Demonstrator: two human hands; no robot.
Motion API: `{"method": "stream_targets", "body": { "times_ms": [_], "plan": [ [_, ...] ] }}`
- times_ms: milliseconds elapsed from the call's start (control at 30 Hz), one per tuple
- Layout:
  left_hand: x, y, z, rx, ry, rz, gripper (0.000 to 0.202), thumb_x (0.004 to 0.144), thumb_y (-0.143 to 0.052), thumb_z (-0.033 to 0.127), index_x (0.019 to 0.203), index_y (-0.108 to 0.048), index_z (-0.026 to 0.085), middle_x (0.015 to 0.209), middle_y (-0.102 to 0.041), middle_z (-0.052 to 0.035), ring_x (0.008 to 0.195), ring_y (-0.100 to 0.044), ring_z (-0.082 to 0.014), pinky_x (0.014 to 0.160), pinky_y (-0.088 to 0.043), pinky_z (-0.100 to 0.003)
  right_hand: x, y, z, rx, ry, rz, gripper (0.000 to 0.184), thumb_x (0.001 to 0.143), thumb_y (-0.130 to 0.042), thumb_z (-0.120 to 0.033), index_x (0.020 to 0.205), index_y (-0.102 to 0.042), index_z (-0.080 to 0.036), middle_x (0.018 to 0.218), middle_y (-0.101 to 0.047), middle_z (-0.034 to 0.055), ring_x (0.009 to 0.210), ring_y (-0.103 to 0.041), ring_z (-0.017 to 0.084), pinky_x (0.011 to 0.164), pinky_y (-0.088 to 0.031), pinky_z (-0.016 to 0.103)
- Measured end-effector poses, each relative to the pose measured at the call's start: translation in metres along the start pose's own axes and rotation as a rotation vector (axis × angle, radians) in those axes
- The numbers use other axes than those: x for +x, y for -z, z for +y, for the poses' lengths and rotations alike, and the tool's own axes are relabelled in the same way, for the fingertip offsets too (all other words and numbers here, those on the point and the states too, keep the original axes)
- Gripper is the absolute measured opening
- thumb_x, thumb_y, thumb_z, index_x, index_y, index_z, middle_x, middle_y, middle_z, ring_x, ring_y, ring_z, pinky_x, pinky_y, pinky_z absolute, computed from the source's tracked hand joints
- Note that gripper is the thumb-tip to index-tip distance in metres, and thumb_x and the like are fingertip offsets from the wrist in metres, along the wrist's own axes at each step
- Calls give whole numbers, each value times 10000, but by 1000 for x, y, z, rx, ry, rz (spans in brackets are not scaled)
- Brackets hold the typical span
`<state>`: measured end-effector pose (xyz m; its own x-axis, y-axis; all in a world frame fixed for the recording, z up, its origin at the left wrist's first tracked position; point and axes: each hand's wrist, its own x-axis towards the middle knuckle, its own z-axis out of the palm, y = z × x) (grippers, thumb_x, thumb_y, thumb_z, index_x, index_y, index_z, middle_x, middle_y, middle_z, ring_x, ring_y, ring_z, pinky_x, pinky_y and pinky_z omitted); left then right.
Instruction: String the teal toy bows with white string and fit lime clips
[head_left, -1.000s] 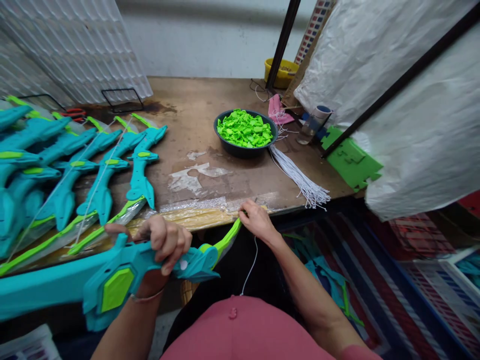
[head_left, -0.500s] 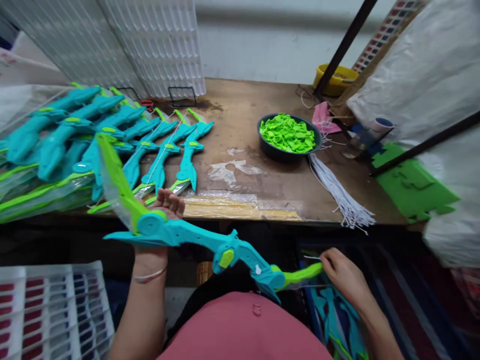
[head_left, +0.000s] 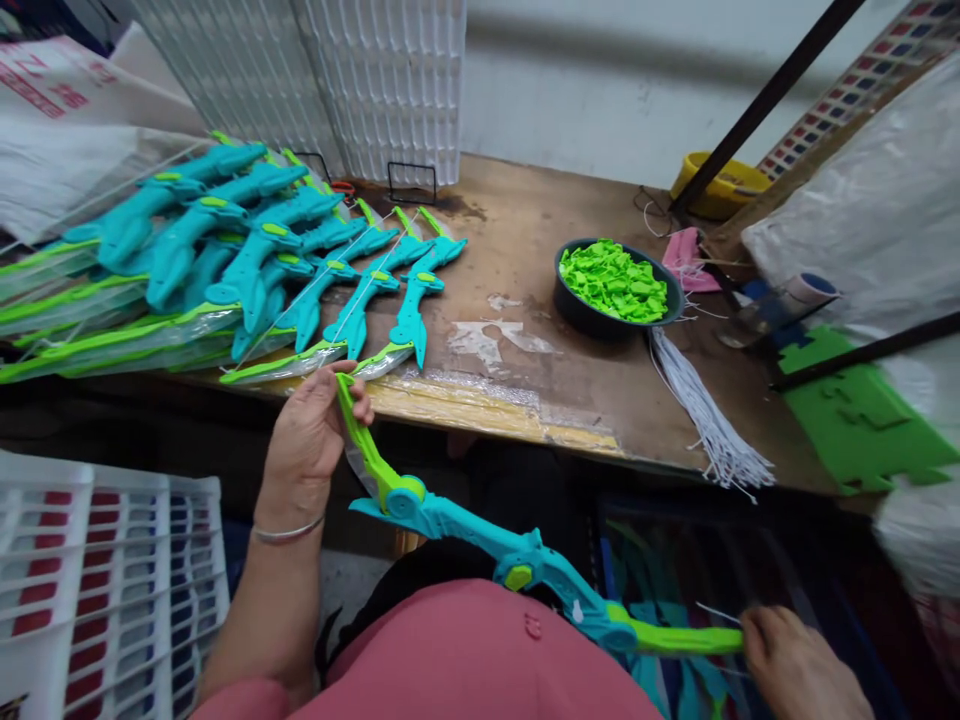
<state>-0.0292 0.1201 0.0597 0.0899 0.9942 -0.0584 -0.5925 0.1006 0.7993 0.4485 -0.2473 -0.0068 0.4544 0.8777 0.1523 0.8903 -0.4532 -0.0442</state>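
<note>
A teal toy bow [head_left: 487, 540] with green limbs lies across my lap, below the table edge. My left hand [head_left: 311, 435] is closed round its upper green limb, which is wrapped in clear film. My right hand [head_left: 795, 665] pinches the tip of the lower green limb at the bottom right, where a thin white string sticks out. A pile of several finished teal bows [head_left: 247, 260] lies on the left of the wooden table [head_left: 525, 300].
A dark bowl of green plastic pieces [head_left: 615, 285] stands mid-table, with a bundle of white strings [head_left: 705, 420] beside it. A green foam sheet [head_left: 862, 420] and a white sack sit at right. A white crate [head_left: 97, 580] is lower left. A yellow tub [head_left: 724, 185] stands behind.
The bow has swung lower and to the right across my lap. My left hand shifted from the bow's joint up to its upper green limb; my right hand dropped toward the bottom right corner.
</note>
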Motion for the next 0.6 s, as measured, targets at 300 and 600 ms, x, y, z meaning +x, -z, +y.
{"method": "stream_targets", "body": {
  "times_ms": [300,600],
  "plan": [
    [-18,-43,-20,2,-112,-59,327,846,-801,432,856,-641,147,745,-619,-12,485,-560,-103,444,-464,-220,90,58,-167,621,265,-101,243,982,-512,-358,799,-628,-247,782,-665,39,710,-657,196,664,-526,299],
    [-53,-63,-33,-143,-97,-399,253,945,-661,400,868,-597,167,708,-561,-1,458,-520,-100,433,-410,-204,151,114,-350,1042,719,-58,173,1014,-515,-167,872,-608,-202,780,-564,-13,710,-552,119,670,-437,243]
  ]
}}
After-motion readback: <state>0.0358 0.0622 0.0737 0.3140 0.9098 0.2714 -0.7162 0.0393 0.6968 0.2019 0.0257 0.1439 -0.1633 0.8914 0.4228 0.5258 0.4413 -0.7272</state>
